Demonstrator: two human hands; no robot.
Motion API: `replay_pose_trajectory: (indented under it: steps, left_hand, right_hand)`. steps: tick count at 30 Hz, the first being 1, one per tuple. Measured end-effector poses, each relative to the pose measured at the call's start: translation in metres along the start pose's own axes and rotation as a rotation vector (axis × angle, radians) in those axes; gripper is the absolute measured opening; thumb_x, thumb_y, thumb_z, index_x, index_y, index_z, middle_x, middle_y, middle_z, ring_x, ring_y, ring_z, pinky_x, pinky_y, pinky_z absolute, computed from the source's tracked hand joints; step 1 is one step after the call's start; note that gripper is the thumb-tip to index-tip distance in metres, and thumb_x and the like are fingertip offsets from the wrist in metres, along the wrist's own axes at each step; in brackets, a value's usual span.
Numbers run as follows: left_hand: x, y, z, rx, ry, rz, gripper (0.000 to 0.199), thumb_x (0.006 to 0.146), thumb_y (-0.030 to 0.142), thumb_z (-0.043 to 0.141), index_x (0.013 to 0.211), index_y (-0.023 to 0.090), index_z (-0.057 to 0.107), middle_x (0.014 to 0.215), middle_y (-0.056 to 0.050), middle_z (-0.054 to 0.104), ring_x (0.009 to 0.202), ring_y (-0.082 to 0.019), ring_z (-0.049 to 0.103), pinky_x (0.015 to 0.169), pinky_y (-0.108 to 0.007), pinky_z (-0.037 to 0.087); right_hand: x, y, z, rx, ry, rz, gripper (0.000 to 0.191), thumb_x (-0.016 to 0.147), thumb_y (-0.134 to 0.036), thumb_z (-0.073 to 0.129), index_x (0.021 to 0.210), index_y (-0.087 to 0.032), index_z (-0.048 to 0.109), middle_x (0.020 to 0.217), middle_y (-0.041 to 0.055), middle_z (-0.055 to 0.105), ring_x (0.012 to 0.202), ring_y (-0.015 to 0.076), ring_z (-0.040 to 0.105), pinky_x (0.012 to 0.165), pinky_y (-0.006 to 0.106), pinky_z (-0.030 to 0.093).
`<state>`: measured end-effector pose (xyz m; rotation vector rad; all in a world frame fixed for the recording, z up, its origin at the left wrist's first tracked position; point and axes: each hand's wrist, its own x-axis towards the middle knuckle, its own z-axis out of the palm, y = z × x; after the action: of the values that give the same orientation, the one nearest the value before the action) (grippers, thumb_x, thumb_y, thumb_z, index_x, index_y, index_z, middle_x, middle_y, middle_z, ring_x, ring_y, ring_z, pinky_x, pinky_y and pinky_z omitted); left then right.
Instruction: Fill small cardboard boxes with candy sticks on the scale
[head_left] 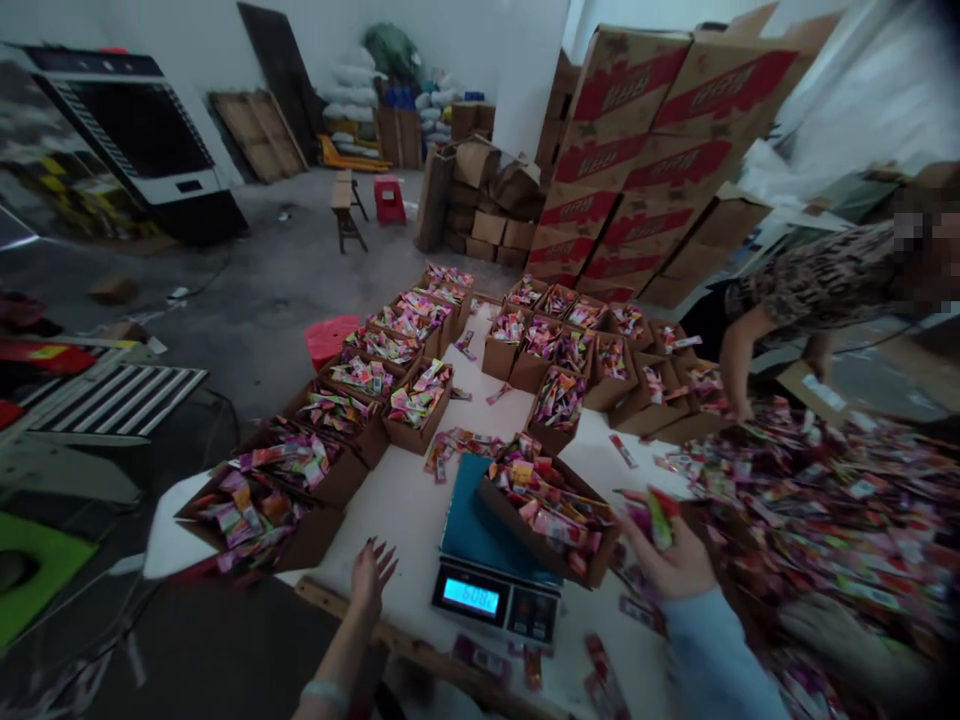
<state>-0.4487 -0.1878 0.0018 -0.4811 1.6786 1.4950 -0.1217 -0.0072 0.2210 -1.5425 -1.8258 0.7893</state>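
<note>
Two bare hands reach over one white tabletop. The right hand has its grip pinching a small bunch of packets, at least two, one of them green, just beside the right end of one open carton. That carton, filled with many packets, rests on one scale with a teal plate and one lit blue display. The left hand has its grip spread, fingers apart and holding nothing, near the tabletop's front edge, left of the scale.

More filled cartons stand in two groups: the left group runs along the far left side, too tightly packed to count surely, and the right group holds about a dozen. To the right lies one large heap of packets, uncountable, with one other person leaning toward it. Behind stand two columns of printed boxes
</note>
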Motion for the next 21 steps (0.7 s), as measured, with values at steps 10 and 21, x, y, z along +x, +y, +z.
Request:
replay_pose_trajectory:
  steps: [10, 21]
  left_hand:
    - [-0.064, -0.003, 0.062, 0.059, -0.208, 0.314, 0.031, 0.082, 0.032, 0.051, 0.11, 0.02, 0.053, 0.123, -0.015, 0.057, 0.093, -0.02, 0.066, 0.072, -0.029, 0.052]
    - [-0.082, 0.037, 0.089, 0.099, -0.333, 0.573, 0.044, 0.07, 0.041, 0.061, 0.106, 0.015, 0.058, 0.12, -0.017, 0.059, 0.083, -0.017, 0.064, 0.066, -0.028, 0.051]
  right_hand:
    - [0.033, -0.007, 0.073, -0.847, -0.713, -0.259, 0.079, 0.066, -0.031, 0.064, 0.137, -0.016, 0.034, 0.126, 0.0222, 0.052, 0.1, 0.0351, 0.061, 0.081, 0.043, 0.045]
    - [0.035, -0.006, 0.047, -0.786, -0.645, -0.186, 0.042, 0.074, -0.033, 0.052, 0.114, -0.021, 0.059, 0.127, 0.0122, 0.057, 0.104, 0.0284, 0.059, 0.083, 0.036, 0.044]
